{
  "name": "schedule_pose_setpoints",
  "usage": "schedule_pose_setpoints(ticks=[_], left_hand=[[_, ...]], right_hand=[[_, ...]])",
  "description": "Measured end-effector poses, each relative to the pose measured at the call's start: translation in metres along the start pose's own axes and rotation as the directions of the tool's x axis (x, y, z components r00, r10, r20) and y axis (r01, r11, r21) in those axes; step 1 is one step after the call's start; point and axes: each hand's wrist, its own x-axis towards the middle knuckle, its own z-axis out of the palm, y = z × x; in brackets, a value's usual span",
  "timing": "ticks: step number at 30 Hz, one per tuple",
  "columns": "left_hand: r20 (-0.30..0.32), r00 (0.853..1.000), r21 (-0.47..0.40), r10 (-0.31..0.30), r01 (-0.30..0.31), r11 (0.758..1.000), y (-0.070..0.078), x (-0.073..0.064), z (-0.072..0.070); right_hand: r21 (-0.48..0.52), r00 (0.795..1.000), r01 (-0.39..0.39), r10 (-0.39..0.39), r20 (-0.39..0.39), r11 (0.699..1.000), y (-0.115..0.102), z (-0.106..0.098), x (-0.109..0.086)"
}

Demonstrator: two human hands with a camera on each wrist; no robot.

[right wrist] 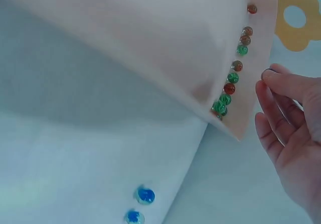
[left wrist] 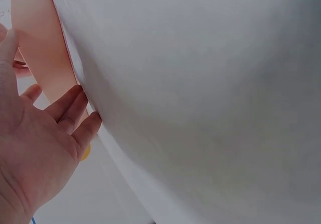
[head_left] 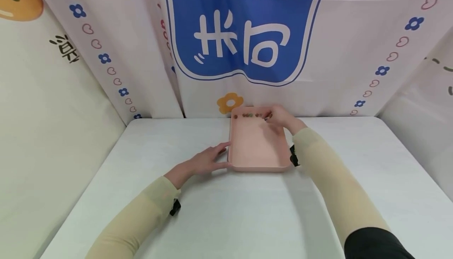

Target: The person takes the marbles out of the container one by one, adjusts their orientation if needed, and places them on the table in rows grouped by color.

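Observation:
A pink tray lies at the far edge of the table, with a row of small glass marbles along its far wall. Green marbles and reddish-brown marbles make up that row. My left hand rests its outstretched fingers against the tray's left wall. Over the tray's far right corner is my right hand. Its thumb and index finger pinch a small thing of which just a dark bluish sliver shows. Two blue marbles lie outside the tray, hidden in the head view.
Beneath the tray is a white table. A white printed curtain with a blue emblem hangs right behind the table's far edge. Pale cloth walls flank the table.

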Motion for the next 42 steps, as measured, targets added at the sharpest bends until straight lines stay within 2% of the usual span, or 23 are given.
schedule_pose_setpoints(ticks=[7, 12, 19, 26, 33, 42], left_hand=[[0.004, 1.0, 0.001, -0.006, 0.006, 1.0, -0.002, 0.001, 0.001], [-0.002, 1.0, 0.01, -0.002, 0.002, 1.0, -0.003, 0.001, 0.001], [0.005, 1.0, 0.014, 0.004, -0.004, 1.0, -0.003, 0.001, -0.001], [0.003, 1.0, 0.015, 0.008, -0.008, 1.0, 0.0, 0.002, -0.002], [0.005, 1.0, 0.023, 0.002, -0.002, 1.0, 0.001, 0.002, -0.001], [0.001, 1.0, 0.024, -0.003, 0.003, 1.0, 0.002, 0.001, 0.0]], right_hand=[[0.04, 0.998, 0.048, -0.05, 0.04, 0.998, -0.001, -0.006, -0.017], [0.026, 0.997, 0.064, -0.065, 0.041, 0.998, 0.002, -0.013, -0.033], [-0.02, 0.994, 0.103, -0.103, -0.018, 0.994, 0.004, -0.031, -0.06], [-0.005, 0.995, 0.058, -0.058, -0.077, 0.998, 0.018, -0.042, -0.084], [0.017, 0.994, 0.053, -0.051, -0.101, 0.998, 0.037, -0.047, -0.104], [0.005, 0.991, 0.017, -0.016, -0.134, 1.0, 0.055, -0.052, -0.119]])
